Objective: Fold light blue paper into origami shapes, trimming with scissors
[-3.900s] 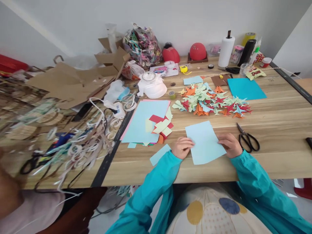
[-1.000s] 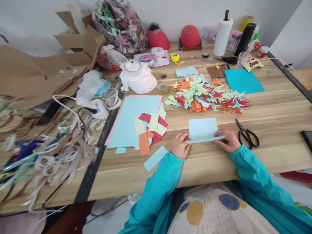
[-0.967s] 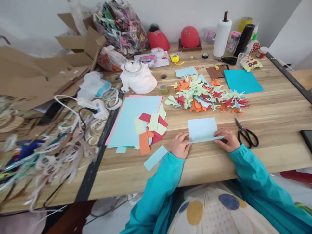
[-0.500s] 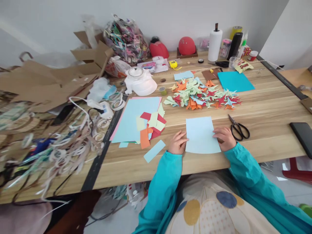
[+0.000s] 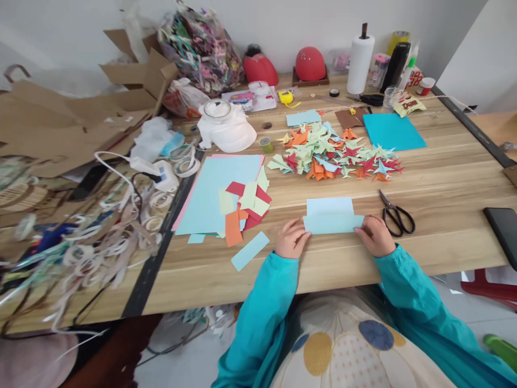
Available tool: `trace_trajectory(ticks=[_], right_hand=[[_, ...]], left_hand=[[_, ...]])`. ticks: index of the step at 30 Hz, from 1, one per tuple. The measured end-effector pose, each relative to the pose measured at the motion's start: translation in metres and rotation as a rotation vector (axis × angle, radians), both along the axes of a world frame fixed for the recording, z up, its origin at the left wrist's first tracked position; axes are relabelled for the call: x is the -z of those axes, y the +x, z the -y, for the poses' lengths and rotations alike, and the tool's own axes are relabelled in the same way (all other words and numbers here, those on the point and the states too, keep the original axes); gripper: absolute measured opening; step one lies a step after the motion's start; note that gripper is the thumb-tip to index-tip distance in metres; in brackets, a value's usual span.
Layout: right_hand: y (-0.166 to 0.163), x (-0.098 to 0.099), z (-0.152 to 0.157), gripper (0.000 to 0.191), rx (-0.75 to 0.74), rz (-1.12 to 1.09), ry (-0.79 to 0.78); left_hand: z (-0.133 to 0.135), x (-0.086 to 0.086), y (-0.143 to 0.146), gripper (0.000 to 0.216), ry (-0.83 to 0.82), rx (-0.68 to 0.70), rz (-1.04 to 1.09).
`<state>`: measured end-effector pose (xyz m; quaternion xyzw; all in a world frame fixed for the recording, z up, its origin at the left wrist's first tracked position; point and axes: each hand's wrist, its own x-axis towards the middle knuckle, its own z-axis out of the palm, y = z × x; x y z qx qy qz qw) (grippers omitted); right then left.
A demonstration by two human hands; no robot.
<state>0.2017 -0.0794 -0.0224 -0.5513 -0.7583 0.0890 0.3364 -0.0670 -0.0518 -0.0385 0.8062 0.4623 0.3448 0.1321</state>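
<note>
A light blue sheet of paper point(image 5: 330, 206) lies on the table in front of me, its near edge turned up and over so that a band covers the lower part. My left hand point(image 5: 292, 237) pinches the left end of that folded band. At the right end, my right hand point(image 5: 375, 236) grips it between thumb and fingers. Black-handled scissors point(image 5: 398, 213) rest just beyond my right hand. A cut blue paper strip point(image 5: 250, 251) lies left of my left hand. Beyond the sheet is a heap of folded paper cranes point(image 5: 323, 148) in green, orange, red and blue.
Stacked coloured sheets point(image 5: 214, 186) with paper offcuts point(image 5: 246, 207) lie to the left. Tangled ribbons and cords point(image 5: 100, 242) cover the far left. A turquoise paper stack point(image 5: 393, 132) sits at the back right, a phone point(image 5: 501, 234) at the right edge.
The sheet lay flat with a hand on each side. Now its near edge is folded up toward the far edge, and both hands hold the fold's ends. The view has shifted slightly.
</note>
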Motion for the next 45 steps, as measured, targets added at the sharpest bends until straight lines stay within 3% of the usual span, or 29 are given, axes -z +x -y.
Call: trace_trajectory(ticks=[7,10,16,21,26,29,32,35,37,45], right_hand=[[-0.015,-0.005,-0.028,0.019,0.273,-0.058,-0.197],[-0.024,-0.006,-0.030,0.026,0.405,0.025,-0.175],[-0.030,-0.010,-0.025,0.013,0.340,0.031,-0.057],[-0.029,-0.019,-0.027,0.017,0.249,0.004,-0.102],[-0.031,-0.019,-0.027,0.018,0.262,0.051,-0.145],[-0.030,-0.017,-0.026,0.022,0.251,0.057,-0.149],[-0.029,-0.017,-0.025,0.024,0.235,0.067,-0.151],[-0.028,-0.017,-0.025,0.024,0.220,0.075,-0.153],[-0.028,-0.017,-0.026,0.023,0.214,0.080,-0.148],[-0.030,-0.017,-0.028,0.015,0.257,0.063,-0.141]], left_hand=[[-0.010,-0.014,0.021,0.021,-0.077,-0.251,0.013],[-0.010,-0.016,0.026,0.014,-0.075,-0.336,0.007],[-0.005,-0.021,0.030,0.026,-0.122,-0.364,0.022],[-0.005,-0.029,0.033,0.028,-0.147,-0.345,-0.037],[-0.006,-0.032,0.034,0.028,-0.196,-0.357,-0.114],[-0.006,-0.034,0.037,0.029,-0.101,-0.321,-0.203],[-0.009,-0.039,0.043,0.029,0.026,-0.138,-0.305],[-0.017,-0.041,0.045,0.038,0.002,0.092,-0.418],[-0.022,-0.039,0.044,0.050,-0.035,0.157,-0.469],[-0.026,-0.029,0.039,0.056,-0.138,0.207,-0.483]])
